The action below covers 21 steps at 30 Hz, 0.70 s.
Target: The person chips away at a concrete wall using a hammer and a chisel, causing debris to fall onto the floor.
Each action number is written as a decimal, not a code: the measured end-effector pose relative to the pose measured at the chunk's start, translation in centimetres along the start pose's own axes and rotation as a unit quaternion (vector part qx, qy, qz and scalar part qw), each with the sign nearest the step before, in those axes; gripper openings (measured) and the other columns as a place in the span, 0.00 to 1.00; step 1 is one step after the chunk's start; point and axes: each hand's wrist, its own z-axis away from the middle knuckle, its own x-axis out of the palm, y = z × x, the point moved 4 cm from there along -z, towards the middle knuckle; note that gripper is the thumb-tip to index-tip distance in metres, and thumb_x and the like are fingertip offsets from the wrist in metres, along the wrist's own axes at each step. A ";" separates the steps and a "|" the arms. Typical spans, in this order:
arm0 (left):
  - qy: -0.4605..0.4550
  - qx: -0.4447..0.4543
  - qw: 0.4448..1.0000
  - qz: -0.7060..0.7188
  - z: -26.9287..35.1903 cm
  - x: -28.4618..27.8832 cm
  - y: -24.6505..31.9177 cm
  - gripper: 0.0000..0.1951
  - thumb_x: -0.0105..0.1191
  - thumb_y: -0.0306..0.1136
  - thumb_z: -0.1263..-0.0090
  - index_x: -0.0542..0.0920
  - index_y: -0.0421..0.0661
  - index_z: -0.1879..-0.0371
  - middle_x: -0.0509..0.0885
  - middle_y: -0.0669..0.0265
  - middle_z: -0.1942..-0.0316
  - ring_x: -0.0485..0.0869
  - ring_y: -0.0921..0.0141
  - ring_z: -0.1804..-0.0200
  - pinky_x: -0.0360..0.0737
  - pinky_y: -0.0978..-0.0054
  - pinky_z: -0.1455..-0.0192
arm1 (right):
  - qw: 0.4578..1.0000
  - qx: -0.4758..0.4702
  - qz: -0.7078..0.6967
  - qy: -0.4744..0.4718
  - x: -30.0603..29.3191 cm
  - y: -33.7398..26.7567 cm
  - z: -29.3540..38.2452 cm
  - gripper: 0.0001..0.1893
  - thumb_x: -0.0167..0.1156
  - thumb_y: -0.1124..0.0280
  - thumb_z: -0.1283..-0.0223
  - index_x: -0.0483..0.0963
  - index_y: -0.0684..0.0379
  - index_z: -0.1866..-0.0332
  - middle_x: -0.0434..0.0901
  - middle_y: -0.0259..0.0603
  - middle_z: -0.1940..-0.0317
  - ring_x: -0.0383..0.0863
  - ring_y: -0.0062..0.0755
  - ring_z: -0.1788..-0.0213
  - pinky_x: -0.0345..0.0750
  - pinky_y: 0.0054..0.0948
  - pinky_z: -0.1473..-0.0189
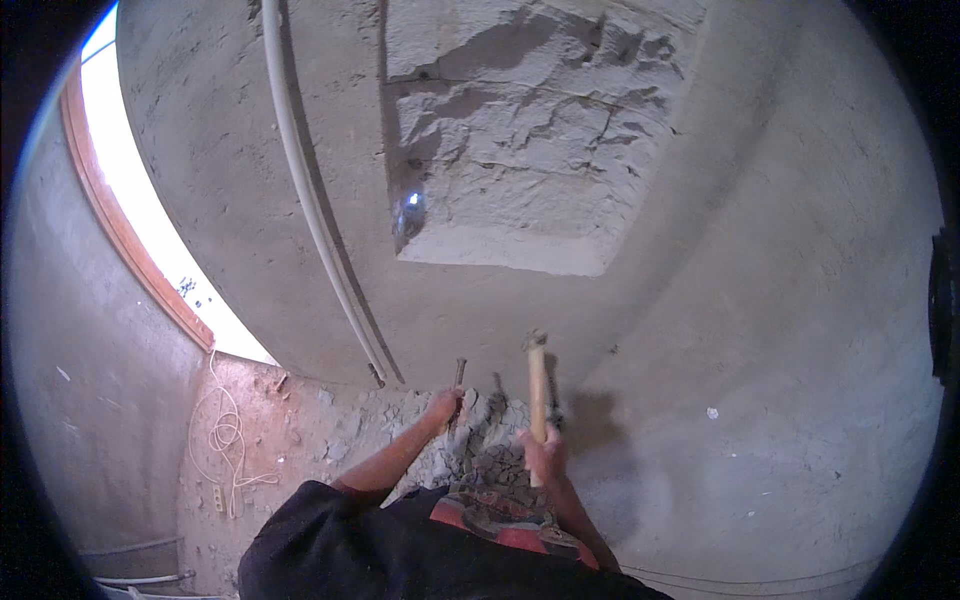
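My left hand point(446, 406) grips a metal chisel point(460, 370), its struck end pointing up and its lower end among the broken grey pieces. In my right hand point(545, 452) is a hammer with a pale wooden handle point(537, 386). The hammer head point(535, 340) is raised to the right of the chisel, apart from it, and looks blurred. Below both hands lies a heap of grey rubble point(499, 454), along the foot of the plastered wall point(480, 307).
A recess with a rough stone back point(525, 165) opens in the wall ahead. A white pipe point(300, 172) runs down the wall. On the dusty floor at left, a white extension cord point(229, 435) lies coiled with its socket block point(219, 499). An orange-brown frame point(124, 225) edges a bright opening.
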 end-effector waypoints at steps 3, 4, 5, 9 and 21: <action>-0.008 0.088 0.991 -0.099 0.8 -2.1 8.0 0.18 0.48 0.49 0.29 0.74 0.44 0.71 0.73 0.69 0.79 0.72 0.76 0.75 0.74 0.76 0.72 | 0.998 -0.056 -0.029 0.030 -0.1 -5.5 -0.5 0.14 0.64 0.63 0.44 0.71 0.63 0.65 0.69 0.30 0.83 0.67 0.18 0.85 0.66 0.24 0.84; -0.017 0.122 0.989 -0.086 -0.8 -2.9 9.7 0.19 0.48 0.50 0.29 0.75 0.44 0.70 0.74 0.68 0.78 0.74 0.75 0.74 0.75 0.74 0.70 | 0.993 -0.098 -0.049 0.037 0.0 -7.2 -0.5 0.13 0.63 0.64 0.43 0.71 0.63 0.65 0.69 0.30 0.83 0.67 0.18 0.85 0.66 0.24 0.83; -0.027 0.157 0.984 -0.078 -2.5 -3.8 11.7 0.20 0.49 0.50 0.30 0.76 0.43 0.69 0.75 0.67 0.76 0.75 0.73 0.73 0.75 0.71 0.68 | 0.986 -0.140 -0.074 0.045 0.1 -8.5 -0.9 0.12 0.62 0.65 0.43 0.71 0.63 0.64 0.69 0.30 0.83 0.67 0.18 0.84 0.66 0.23 0.83; 0.068 0.379 0.856 -0.345 1.3 -5.5 28.8 0.19 0.51 0.47 0.33 0.79 0.40 0.63 0.79 0.52 0.75 0.81 0.62 0.70 0.73 0.63 0.64 | 0.930 -0.340 0.055 0.127 0.5 -13.9 -2.5 0.11 0.58 0.66 0.39 0.71 0.64 0.60 0.69 0.29 0.81 0.67 0.15 0.83 0.66 0.20 0.81; 0.147 0.767 0.589 -0.209 14.5 -6.0 63.3 0.11 0.57 0.35 0.35 0.81 0.43 0.58 0.86 0.58 0.63 0.86 0.64 0.56 0.78 0.70 0.53 | 0.913 -0.372 -0.115 0.121 1.7 -28.6 4.8 0.14 0.53 0.58 0.34 0.66 0.59 0.59 0.68 0.29 0.77 0.65 0.15 0.79 0.65 0.17 0.77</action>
